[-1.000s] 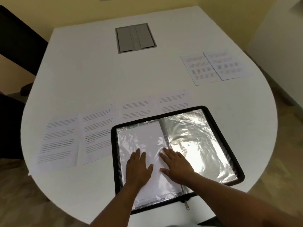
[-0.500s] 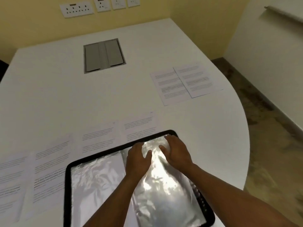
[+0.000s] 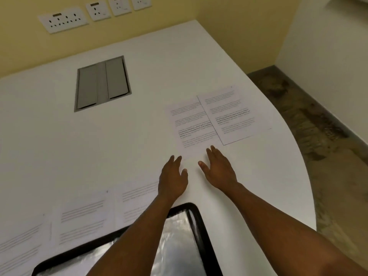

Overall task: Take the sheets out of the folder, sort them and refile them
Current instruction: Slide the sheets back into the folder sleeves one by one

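The open folder (image 3: 179,236) lies at the table's (image 3: 59,146) near edge, under both forearms. Two sheets (image 3: 211,118) lie side by side farther right. Left hand (image 3: 172,179) and right hand (image 3: 218,168) reach toward them, each grip open and empty.

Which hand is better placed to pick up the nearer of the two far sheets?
Left, narrowly. The left hand has its fingers at the near sheet's bottom-left corner, while the right hand reaches its bottom-right corner, beside the overlapping far sheet.
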{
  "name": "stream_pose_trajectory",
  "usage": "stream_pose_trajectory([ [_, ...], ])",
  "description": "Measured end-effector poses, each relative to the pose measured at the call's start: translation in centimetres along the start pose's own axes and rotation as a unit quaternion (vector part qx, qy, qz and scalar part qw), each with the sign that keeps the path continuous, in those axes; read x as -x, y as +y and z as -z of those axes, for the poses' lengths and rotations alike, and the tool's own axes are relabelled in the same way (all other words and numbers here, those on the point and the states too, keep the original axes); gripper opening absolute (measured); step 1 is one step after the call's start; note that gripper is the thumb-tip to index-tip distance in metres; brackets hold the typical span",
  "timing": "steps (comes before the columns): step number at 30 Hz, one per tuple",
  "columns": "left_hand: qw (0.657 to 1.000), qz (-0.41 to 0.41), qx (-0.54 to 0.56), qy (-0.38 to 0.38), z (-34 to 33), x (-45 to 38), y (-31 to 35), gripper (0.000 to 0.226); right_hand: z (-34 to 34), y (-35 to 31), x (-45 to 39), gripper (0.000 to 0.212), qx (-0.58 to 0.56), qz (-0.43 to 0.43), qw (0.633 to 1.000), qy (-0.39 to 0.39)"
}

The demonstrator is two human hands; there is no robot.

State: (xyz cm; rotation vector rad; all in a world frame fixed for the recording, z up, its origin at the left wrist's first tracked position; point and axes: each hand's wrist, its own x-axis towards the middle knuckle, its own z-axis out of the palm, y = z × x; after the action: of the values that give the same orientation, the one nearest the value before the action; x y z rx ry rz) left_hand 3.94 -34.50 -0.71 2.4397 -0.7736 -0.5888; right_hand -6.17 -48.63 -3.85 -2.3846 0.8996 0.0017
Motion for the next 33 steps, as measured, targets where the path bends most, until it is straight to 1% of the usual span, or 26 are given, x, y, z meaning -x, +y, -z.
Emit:
stream_pose_trajectory([
  [3,0.999,-0.015,-0.039,-0.017,-0.8,-4.0,0.2,0.054,-0.2,0.6,-3.1,0.07,0.006,-0.007,1.0,0.006],
  [7,0.995,-0.034,-0.089,-0.017,-2.0,-7.9,-0.2,0.054,-1.6,1.0,-5.5,0.066,0.06,0.003,0.998,-0.003],
  [10,0.994,-0.003,-0.112,-0.011,-2.3,-9.6,-1.0,0.058,-3.2,0.0,-5.8,0.066,0.08,0.03,0.996,0.011],
  [12,0.994,0.038,-0.104,0.022,-2.2,-10.2,-1.7,0.058,-4.0,-1.3,-5.9,0.064,0.072,0.045,0.996,0.021],
  [15,0.985,0.08,-0.097,0.12,-1.5,-10.6,-2.5,0.055,-5.4,-3.3,-6.2,0.056,0.053,0.081,0.995,0.024],
  [17,0.973,0.129,-0.089,0.17,-0.7,-11.1,-2.7,0.058,-5.8,-4.4,-6.6,0.05,0.034,0.108,0.993,0.025],
  [18,0.967,0.161,-0.084,0.181,-0.1,-11.4,-2.7,0.062,-5.9,-4.8,-7.0,0.046,0.022,0.112,0.992,0.053],
  [19,0.961,0.193,-0.074,0.181,0.5,-11.8,-2.6,0.066,-5.9,-5.0,-7.6,0.041,0.014,0.099,0.989,0.107],
  [20,0.957,0.224,-0.059,0.172,1.2,-12.3,-2.5,0.071,-5.7,-5.0,-8.2,0.039,0.008,0.062,0.984,0.167],
  [21,0.954,0.252,-0.045,0.155,1.9,-12.9,-2.4,0.076,-5.1,-4.9,-9.0,0.041,0.001,0.007,0.977,0.213],
  [22,0.951,0.277,-0.032,0.134,2.5,-13.5,-2.2,0.08,-4.3,-4.9,-9.7,0.047,-0.009,-0.051,0.973,0.225],
  [23,0.948,0.298,-0.023,0.113,3.0,-14.2,-2.2,0.083,-3.4,-4.8,-10.4,0.054,-0.015,-0.097,0.973,0.208],
  [24,0.945,0.314,-0.017,0.094,3.5,-14.9,-2.2,0.086,-2.8,-4.8,-11.2,0.06,-0.014,-0.129,0.977,0.171],
  [25,0.942,0.326,-0.012,0.082,3.7,-15.6,-2.4,0.089,-2.2,-4.8,-12.0,0.064,-0.006,-0.145,0.979,0.142],
  [27,0.936,0.344,0.011,0.076,3.9,-16.7,-2.5,0.095,-1.6,-5.0,-13.3,0.064,0.003,-0.156,0.982,0.104],
  [29,0.93,0.354,0.045,0.086,4.0,-17.2,-2.4,0.098,-1.3,-5.0,-14.3,0.054,-0.016,-0.161,0.984,0.08],
  [30,0.928,0.355,0.068,0.092,4.0,-17.4,-2.4,0.096,-1.2,-4.8,-14.7,0.044,-0.046,-0.163,0.982,0.078],
  [32,0.922,0.35,0.129,0.106,3.8,-17.5,-2.6,0.087,-0.7,-4.2,-15.0,0.026,-0.116,-0.162,0.976,0.09],
  [33,0.92,0.338,0.16,0.12,3.7,-17.5,-3.0,0.077,-0.4,-3.9,-14.9,0.023,-0.135,-0.157,0.974,0.092],
])
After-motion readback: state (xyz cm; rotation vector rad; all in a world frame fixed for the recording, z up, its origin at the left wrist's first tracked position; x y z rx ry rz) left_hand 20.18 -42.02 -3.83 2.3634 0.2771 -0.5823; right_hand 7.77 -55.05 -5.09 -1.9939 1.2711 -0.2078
